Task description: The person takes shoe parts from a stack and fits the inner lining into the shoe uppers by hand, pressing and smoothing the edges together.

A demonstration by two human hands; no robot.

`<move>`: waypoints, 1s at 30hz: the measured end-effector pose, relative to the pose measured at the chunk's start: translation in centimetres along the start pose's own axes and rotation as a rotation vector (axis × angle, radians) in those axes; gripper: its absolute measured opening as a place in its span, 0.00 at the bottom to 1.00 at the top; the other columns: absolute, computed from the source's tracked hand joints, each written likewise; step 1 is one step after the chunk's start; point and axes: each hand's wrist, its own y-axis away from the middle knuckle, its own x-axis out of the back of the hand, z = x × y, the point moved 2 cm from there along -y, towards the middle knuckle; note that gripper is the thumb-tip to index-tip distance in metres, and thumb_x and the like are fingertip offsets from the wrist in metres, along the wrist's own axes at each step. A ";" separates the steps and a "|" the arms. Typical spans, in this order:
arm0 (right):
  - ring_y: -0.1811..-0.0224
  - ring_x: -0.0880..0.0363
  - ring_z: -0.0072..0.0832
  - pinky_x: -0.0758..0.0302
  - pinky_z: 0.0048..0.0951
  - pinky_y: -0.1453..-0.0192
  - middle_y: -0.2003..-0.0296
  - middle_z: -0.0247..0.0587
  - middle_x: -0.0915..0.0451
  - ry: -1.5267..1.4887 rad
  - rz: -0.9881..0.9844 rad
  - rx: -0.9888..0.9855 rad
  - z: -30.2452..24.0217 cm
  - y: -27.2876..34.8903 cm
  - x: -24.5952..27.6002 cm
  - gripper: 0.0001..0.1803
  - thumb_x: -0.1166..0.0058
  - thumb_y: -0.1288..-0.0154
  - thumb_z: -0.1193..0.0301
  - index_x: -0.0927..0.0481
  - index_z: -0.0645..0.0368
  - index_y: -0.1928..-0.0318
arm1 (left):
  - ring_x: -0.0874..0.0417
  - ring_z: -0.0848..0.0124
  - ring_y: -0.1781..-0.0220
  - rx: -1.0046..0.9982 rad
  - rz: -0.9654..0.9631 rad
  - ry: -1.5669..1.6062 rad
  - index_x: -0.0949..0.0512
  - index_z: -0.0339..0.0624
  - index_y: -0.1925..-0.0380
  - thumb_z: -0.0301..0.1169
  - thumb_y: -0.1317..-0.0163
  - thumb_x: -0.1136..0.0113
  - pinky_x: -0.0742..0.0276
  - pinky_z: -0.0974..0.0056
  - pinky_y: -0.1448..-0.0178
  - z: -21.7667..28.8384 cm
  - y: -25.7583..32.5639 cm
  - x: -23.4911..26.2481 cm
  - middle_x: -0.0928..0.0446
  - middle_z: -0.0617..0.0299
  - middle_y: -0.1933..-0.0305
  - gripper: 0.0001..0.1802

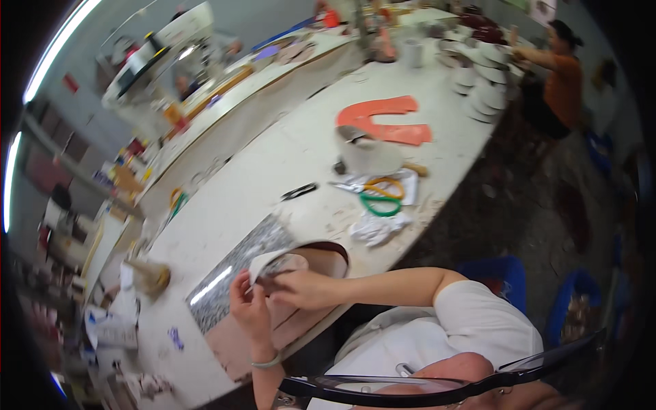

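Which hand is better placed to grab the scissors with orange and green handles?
Probably the right hand: it is nearer those scissors, with the left hand farther away. Both hands are at the pale curved piece, though.

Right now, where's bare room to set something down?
The widest bare tabletop lies beyond the marbled slab and black snips, left of the orange U-shaped piece. A smaller patch separates that piece from the white stacks. It is crowded around the scissors and crumpled white cloth, and around the left hand and right hand.
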 end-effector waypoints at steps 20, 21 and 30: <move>0.63 0.18 0.25 0.24 0.24 0.58 0.65 0.39 0.15 -0.314 -0.154 0.150 -0.4 -3.7 -0.4 0.13 0.46 0.30 0.67 0.18 0.65 0.54 | 0.17 0.68 0.68 0.431 0.305 0.669 0.23 0.36 0.67 0.36 0.30 0.49 0.21 0.64 0.62 -0.5 -2.2 3.8 0.19 0.57 0.71 0.14; 0.63 0.18 0.25 0.24 0.24 0.58 0.65 0.39 0.15 -0.317 -0.158 0.150 0.2 -3.8 -0.5 0.13 0.46 0.30 0.67 0.18 0.65 0.54 | 0.17 0.71 0.69 0.465 0.314 0.755 0.21 0.37 0.66 0.36 0.31 0.46 0.19 0.67 0.60 0.2 -2.2 2.8 0.18 0.60 0.69 0.13; 0.41 0.27 0.28 0.35 0.35 0.34 0.47 0.40 0.22 -1.280 -0.037 -0.078 0.5 -5.4 1.3 0.24 0.52 0.28 0.58 0.27 0.66 0.44 | 0.16 0.71 0.60 0.487 0.029 0.598 0.21 0.35 0.52 0.29 0.35 0.40 0.17 0.65 0.54 -1.9 0.0 3.0 0.18 0.60 0.59 0.14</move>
